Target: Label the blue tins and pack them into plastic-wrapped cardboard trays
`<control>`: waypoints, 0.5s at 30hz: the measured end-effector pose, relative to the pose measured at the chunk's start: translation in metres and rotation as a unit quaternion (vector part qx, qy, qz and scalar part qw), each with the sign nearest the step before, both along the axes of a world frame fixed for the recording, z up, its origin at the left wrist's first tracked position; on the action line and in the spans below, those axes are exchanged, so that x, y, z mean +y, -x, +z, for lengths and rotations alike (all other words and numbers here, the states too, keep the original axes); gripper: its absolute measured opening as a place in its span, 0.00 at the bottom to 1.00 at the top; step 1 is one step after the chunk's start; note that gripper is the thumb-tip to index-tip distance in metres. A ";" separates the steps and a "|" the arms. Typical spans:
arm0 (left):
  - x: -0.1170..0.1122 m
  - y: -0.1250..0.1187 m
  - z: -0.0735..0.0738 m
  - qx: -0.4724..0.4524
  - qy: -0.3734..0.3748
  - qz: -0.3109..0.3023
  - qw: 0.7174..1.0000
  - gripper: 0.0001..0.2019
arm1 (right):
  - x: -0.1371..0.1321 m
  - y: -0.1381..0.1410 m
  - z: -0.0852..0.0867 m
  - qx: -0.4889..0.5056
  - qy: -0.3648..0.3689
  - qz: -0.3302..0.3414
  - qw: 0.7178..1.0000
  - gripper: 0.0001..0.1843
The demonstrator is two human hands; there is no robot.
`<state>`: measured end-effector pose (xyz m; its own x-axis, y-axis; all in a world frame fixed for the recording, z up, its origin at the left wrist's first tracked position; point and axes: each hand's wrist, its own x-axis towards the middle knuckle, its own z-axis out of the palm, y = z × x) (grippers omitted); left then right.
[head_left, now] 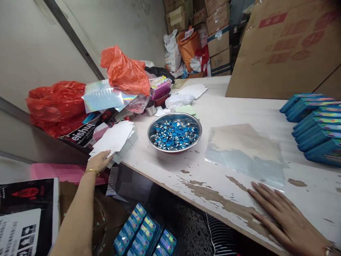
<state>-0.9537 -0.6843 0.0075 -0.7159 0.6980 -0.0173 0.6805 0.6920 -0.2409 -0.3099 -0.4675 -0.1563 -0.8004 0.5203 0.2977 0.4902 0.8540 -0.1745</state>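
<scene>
My left hand (99, 161), with a gold bangle at the wrist, is closed on the near edge of a stack of white die-cut cards (113, 138) at the table's left edge. The thumb lies on top and the other fingers are mostly hidden. My right hand (289, 218) rests flat on the worn tabletop, its fingers stretched out and holding nothing. Just beyond its fingertips lie clear plastic sheets (246, 153). Between the hands stands a metal bowl (174, 151) filled with small blue and silver round pieces (174, 135).
Blue packages (319, 128) stand in a row at the right, before a large cardboard sheet (282, 49). Red plastic bags (58, 106), a small metal cup (150, 108) and a purple box (160, 88) crowd the far left. More shiny blue packs (141, 231) sit below the table edge.
</scene>
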 end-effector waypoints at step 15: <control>0.021 -0.062 0.106 0.173 0.120 0.026 0.977 0.19 | 0.001 0.018 0.000 0.064 0.082 -0.018 0.994 0.33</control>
<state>-0.8917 -0.6635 0.1132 -0.7415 0.6668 0.0741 0.4953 0.6185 -0.6100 -0.3275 -0.4663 -0.1564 -0.7409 0.5982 0.3054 0.4847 0.7909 -0.3735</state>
